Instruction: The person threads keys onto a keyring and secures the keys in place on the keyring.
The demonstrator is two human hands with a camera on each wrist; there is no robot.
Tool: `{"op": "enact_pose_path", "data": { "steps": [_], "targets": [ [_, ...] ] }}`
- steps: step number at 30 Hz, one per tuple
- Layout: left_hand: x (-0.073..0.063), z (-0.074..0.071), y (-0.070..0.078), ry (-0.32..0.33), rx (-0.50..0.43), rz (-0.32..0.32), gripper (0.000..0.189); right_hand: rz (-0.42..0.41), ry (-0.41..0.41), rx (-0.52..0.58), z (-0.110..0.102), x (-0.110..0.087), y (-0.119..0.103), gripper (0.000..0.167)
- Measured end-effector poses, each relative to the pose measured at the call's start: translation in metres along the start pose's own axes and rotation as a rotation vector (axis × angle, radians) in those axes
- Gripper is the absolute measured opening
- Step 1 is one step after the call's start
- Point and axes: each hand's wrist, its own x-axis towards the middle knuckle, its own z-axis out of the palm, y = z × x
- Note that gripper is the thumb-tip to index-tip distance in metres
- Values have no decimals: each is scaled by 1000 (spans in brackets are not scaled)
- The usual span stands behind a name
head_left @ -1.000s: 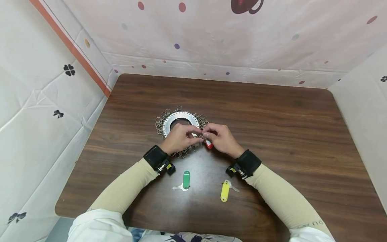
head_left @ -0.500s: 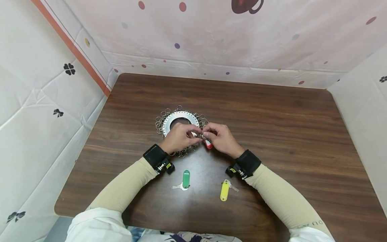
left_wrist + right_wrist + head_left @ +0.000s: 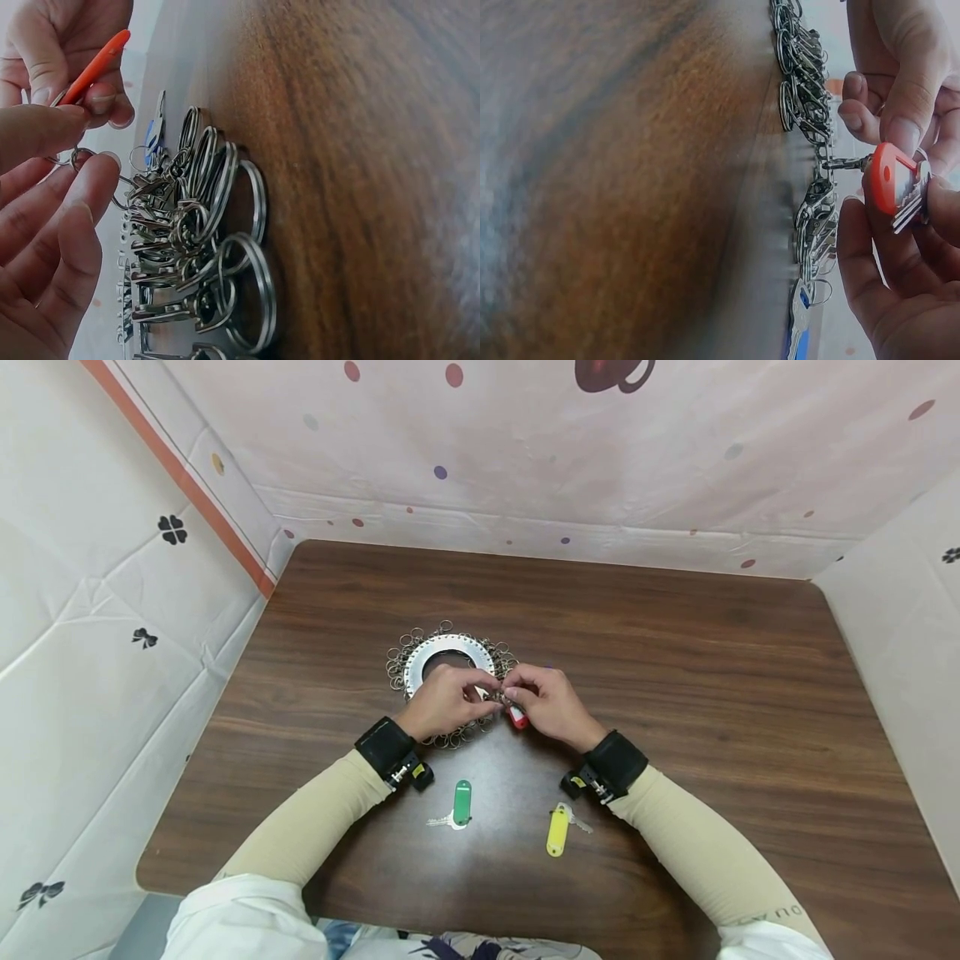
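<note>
At the right side of a flat white ring plate (image 3: 420, 664), edged with metal clasps and split rings, my two hands meet. Thumb and finger of my left hand (image 3: 444, 700) pinch a small metal split ring (image 3: 81, 157), linked to one of the plate's clasps. My right hand (image 3: 553, 703) holds a red key tag (image 3: 885, 178) with a silver key (image 3: 909, 210) beside it. Fingers partly hide where the tag's ring and the split ring meet. Closer to the person, a green key tag (image 3: 462, 803) and a yellow key tag (image 3: 557, 833) lie on the table, each with a key.
Several split rings (image 3: 255, 292) and clasps crowd the plate's edge. A key with a blue tag (image 3: 801, 330) hangs among them. The brown wooden table (image 3: 712, 693) is backed by a patterned cloth wall (image 3: 525, 460).
Both hands stay almost in place at the plate's right edge, with only slight finger movement. The green and yellow tags have not been moved.
</note>
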Motion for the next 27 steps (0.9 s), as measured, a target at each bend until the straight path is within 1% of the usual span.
{"op": "enact_pose_path", "data": {
  "steps": [6,17,27],
  "targets": [
    [0,0,0,-2,0,-4,23,9,2,14,1,1,0,9],
    [0,0,-1,15,13,6,23,19,6,27,0,1,0,9],
    [0,-1,-2,14,25,24,22,-11,10,4,2,1,1,11]
  ]
}}
